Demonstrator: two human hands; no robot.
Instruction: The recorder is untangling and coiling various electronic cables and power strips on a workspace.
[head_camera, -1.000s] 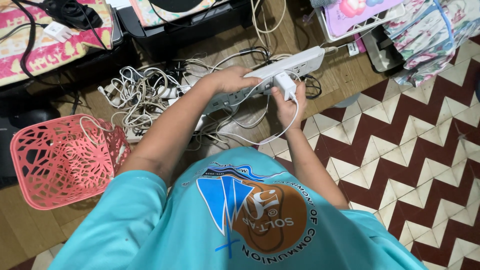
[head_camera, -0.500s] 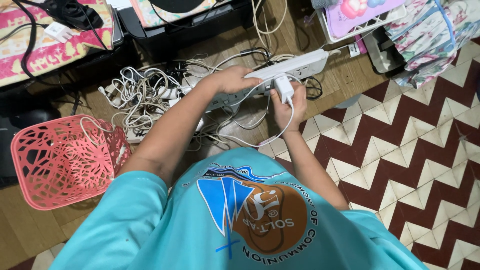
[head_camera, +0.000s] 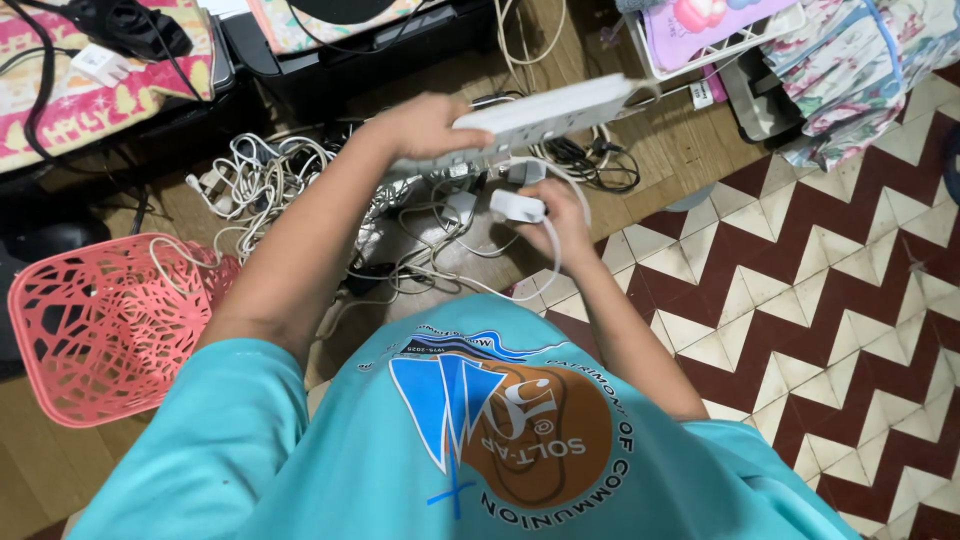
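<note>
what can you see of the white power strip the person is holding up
The power strip is a long, flat, white bar that looks like plastic. It is held off the floor, tilted, its far end higher and pointing right. The left hand grips its near end from above. The right hand below it holds a white plug, apart from the strip. Its sockets are not clear.

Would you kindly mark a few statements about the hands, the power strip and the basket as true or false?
1. The left hand holds a white power strip. True.
2. The right hand is empty. False: it holds a white plug with its cable.
3. The pink basket sits on the zigzag tiles. False: it sits on the wooden floor.
4. Tangled white cables lie on the floor. True.
</note>
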